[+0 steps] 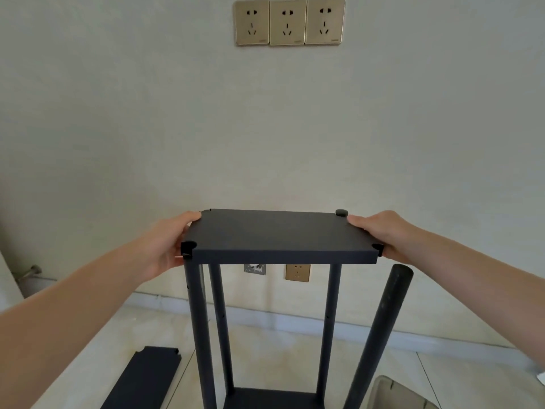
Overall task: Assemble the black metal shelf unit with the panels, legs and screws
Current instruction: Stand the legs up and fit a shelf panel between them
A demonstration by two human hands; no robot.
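A black metal panel point(271, 234) lies level on top of the upright shelf frame. My left hand point(168, 243) grips its left edge, and a small screw sticks out near that hand's fingers. My right hand point(380, 231) grips the right edge. Three black legs point(200, 320) stand under the panel, running down to a lower panel point(271, 398). A fourth leg point(380, 326) leans outward at the right, its top free of the panel's near right corner notch. A black cap point(341, 213) shows at the far right corner.
A spare black panel point(144, 379) lies on the tiled floor at the lower left. A grey bin point(395, 394) sits at the lower right. The wall stands close behind, with gold sockets point(289, 22) above and one socket point(298, 272) low down.
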